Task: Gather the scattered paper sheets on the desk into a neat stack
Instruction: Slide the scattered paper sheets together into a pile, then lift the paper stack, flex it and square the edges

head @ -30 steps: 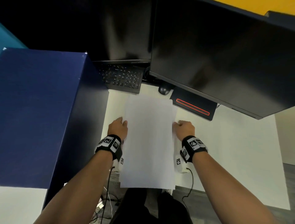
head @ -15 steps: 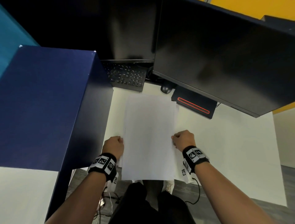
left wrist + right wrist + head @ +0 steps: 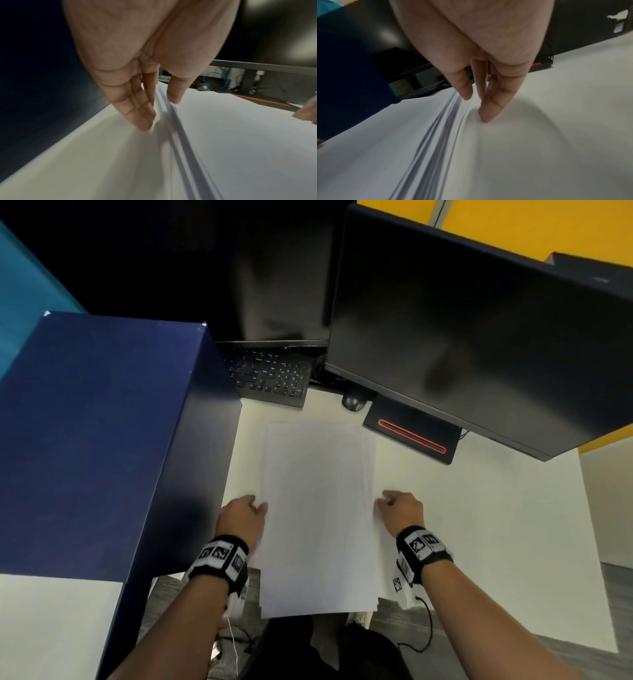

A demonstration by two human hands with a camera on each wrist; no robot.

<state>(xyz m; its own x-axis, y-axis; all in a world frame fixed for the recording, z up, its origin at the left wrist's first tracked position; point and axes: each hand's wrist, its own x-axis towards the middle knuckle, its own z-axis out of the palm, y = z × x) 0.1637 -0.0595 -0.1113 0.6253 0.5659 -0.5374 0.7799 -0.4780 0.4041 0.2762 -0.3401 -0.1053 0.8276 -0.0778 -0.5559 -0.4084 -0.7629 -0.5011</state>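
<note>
A stack of white paper sheets (image 3: 318, 508) lies lengthwise on the white desk (image 3: 479, 525), its near end overhanging the desk's front edge. Several sheet edges show slightly offset on both long sides. My left hand (image 3: 241, 517) is at the stack's left edge; in the left wrist view its straight fingers (image 3: 137, 115) touch the desk beside the sheets (image 3: 240, 135) and the thumb hovers over the top sheet. My right hand (image 3: 399, 508) is at the right edge, its fingers (image 3: 486, 112) straight against the fanned sheet edges (image 3: 376, 148).
A black keyboard (image 3: 274, 376) and mouse (image 3: 354, 402) sit behind the stack, under two dark monitors (image 3: 479, 337). A black monitor base with a red line (image 3: 411, 434) lies right of the stack's far end. A tall navy partition (image 3: 92, 440) borders the desk's left.
Both hands have slid back toward me along the stack's long edges, from about mid-length to nearer its near end. The stack stays in place.
</note>
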